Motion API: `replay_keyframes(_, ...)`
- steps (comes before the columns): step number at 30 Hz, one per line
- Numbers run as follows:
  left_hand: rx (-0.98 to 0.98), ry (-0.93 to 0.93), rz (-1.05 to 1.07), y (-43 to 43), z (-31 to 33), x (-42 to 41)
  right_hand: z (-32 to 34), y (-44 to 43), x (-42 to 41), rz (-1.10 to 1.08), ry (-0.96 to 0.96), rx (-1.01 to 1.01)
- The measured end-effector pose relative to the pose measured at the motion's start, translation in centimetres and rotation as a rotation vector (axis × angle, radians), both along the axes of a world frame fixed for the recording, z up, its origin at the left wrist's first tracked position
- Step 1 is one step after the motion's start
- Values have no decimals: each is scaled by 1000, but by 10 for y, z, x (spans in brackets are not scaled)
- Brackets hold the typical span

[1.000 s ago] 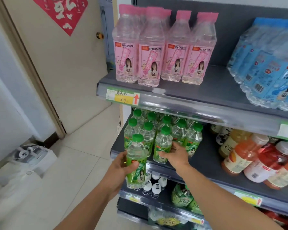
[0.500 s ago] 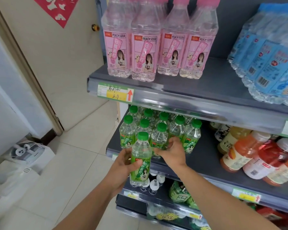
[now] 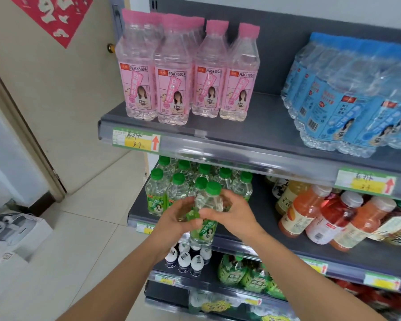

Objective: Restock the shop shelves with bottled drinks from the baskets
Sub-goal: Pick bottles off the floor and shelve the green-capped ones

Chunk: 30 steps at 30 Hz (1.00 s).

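Note:
A clear bottle with a green cap and green label (image 3: 206,225) is held upright just in front of the middle shelf (image 3: 276,242). My left hand (image 3: 174,224) grips its left side and my right hand (image 3: 233,215) closes on its right side. Right behind it stand several matching green-capped bottles (image 3: 169,191) in rows at the shelf's left end. The baskets are out of view.
Pink peach soda bottles (image 3: 178,72) and a wrapped pack of blue bottles (image 3: 347,100) fill the top shelf. Orange and red juice bottles (image 3: 315,218) stand at the middle shelf's right. Small white-capped bottles (image 3: 185,258) sit below. A door (image 3: 56,89) and a white appliance (image 3: 12,230) are at the left.
My left hand has carried the green bottle up and right, in front of the group. My right hand has left the shelved bottles and closed on the held bottle too.

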<state>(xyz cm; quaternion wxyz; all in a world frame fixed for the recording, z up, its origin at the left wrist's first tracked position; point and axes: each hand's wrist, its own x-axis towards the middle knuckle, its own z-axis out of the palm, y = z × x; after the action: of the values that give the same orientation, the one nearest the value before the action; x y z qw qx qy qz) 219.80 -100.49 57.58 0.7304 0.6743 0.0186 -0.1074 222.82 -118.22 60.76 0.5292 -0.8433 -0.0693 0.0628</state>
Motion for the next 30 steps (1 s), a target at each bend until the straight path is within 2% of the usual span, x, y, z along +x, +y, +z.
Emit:
replay_keyframes(2,80,-33,64,5,2,1,-2,-9,1,-76,-11,-19)
replay_keyframes(4,169,-60,223,16,0,3,-9,-15,5,-149,-16,-77)
replay_keyframes(7,419,-104,450,33,-8,7,-18,-19,13,-233,-2,-112)
replay_keyframes(12,728,-186,561,49,-11,15,-29,-13,27,-285,20,-98)
replay_keyframes(17,796,-123,496,58,-8,31,-40,-8,36,-292,17,-96)
replay_keyframes(23,715,16,350,61,-7,43,-49,-5,28,-338,-52,-116)
replay_keyframes(27,694,45,381,64,-11,50,-55,-8,29,-321,89,-214)
replay_keyframes(30,702,41,406,65,-10,54,-57,-9,31,-316,90,-237)
